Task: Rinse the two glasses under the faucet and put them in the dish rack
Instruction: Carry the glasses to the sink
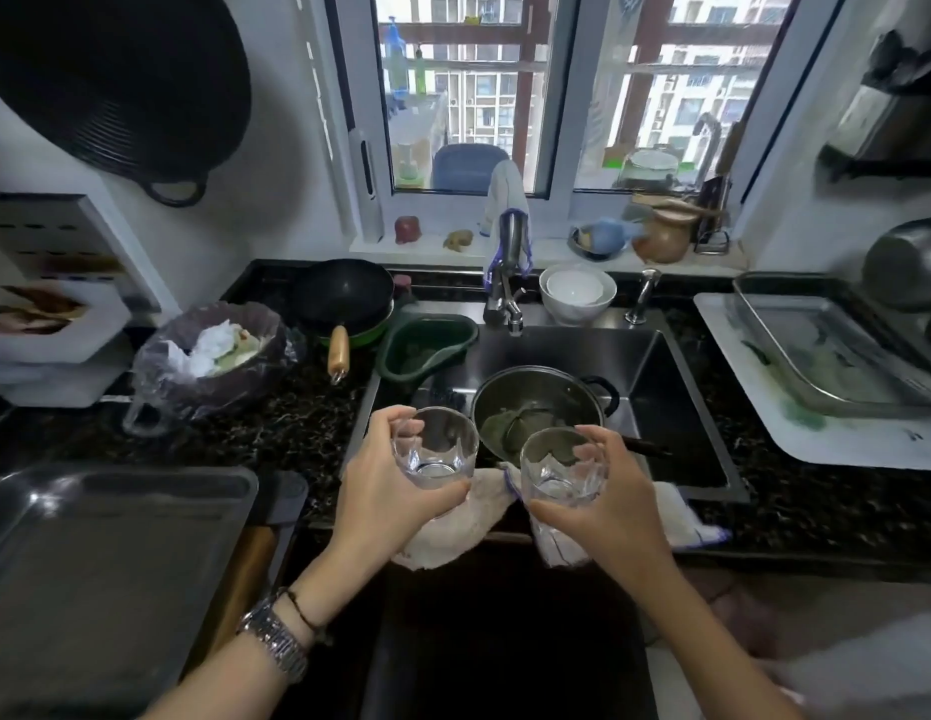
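I hold two clear glasses over the front edge of the sink. My left hand grips the left glass around its side. My right hand grips the right glass the same way. Both glasses are upright, with a little water at the bottom. The faucet stands at the back of the sink, and no water runs from it. A metal tray rack sits on a white board on the right counter.
A steel pot with leaves in it sits in the sink just beyond the glasses. A green strainer basket hangs at the sink's left. A cloth drapes over the front edge. White bowls, a black pan and a bagged bin stand around.
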The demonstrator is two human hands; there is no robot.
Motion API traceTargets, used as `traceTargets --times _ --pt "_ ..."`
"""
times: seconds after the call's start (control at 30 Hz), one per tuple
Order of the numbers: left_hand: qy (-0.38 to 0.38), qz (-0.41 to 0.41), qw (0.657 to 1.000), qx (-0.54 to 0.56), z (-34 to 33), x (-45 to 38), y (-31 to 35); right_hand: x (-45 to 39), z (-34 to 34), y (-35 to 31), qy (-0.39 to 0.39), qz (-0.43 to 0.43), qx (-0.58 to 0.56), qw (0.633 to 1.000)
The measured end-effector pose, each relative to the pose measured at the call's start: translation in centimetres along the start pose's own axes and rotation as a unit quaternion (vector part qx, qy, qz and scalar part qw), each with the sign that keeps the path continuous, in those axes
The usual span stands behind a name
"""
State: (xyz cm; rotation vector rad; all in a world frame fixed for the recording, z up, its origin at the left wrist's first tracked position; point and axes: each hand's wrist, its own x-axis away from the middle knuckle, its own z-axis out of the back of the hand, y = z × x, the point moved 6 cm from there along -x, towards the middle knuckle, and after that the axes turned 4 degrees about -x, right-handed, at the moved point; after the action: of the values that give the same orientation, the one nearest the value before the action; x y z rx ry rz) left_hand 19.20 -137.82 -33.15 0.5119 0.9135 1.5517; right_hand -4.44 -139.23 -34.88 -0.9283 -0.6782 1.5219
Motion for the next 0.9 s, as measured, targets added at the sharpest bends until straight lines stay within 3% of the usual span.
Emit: traceTargets --times 0.47,0.7,0.9 --pt "0.039 0.076 0.996 0.005 -6.6 -13.2 -3.1 -13.9 -3.5 7.9 -0.066 -0.057 -0.046 0.995" --pt "0.054 0.091 0.994 -0.006 -7.5 -17.7 -6.3 -16.5 -7.7 10.5 -0.116 -0.094 -0.051 0.987" --pt "0.026 0.086 0.996 0.006 -8.2 -22.0 -8.6 -17.2 -11.5 10.4 -0.098 -0.117 -0.054 0.987"
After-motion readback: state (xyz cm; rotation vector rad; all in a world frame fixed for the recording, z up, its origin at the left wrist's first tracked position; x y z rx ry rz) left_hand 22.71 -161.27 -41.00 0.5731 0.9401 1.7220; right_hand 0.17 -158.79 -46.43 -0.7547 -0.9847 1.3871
